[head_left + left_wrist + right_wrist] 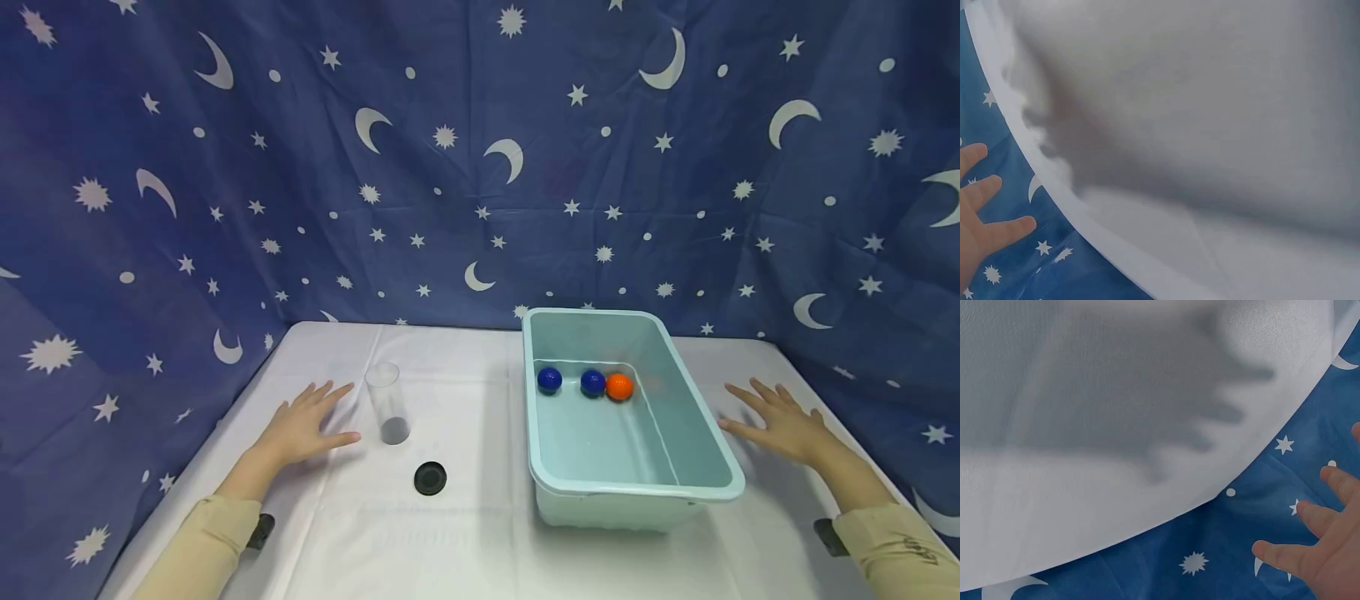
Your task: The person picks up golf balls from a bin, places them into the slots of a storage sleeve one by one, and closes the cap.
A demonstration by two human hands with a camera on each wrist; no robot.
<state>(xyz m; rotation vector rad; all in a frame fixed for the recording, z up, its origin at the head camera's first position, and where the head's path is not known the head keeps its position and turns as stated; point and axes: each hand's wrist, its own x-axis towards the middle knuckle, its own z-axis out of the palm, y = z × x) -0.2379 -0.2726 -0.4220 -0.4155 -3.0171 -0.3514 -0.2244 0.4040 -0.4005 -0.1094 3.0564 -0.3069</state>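
My left hand (300, 427) hovers above the left of the table, fingers spread, holding nothing. Just right of its fingertips stands a clear plastic cup or tube (386, 400), upright, with a greyish bottom. A round black lid-like disc (430, 478) lies on the cloth nearer to me. My right hand (783, 425) is held over the right side with fingers spread, apart from the light blue bin (630, 488). Inside that bin, toward the far end, are a blue ball (549, 380), a second blue ball (592, 382) and an orange ball (619, 387). Both wrist views show spread fingers and hand shadows.
A white cloth (450, 550) covers the table. Behind it and along both sides hangs a dark blue curtain (465, 100) with white moons and stars. The bin's raised walls stand between the right hand and the cup.
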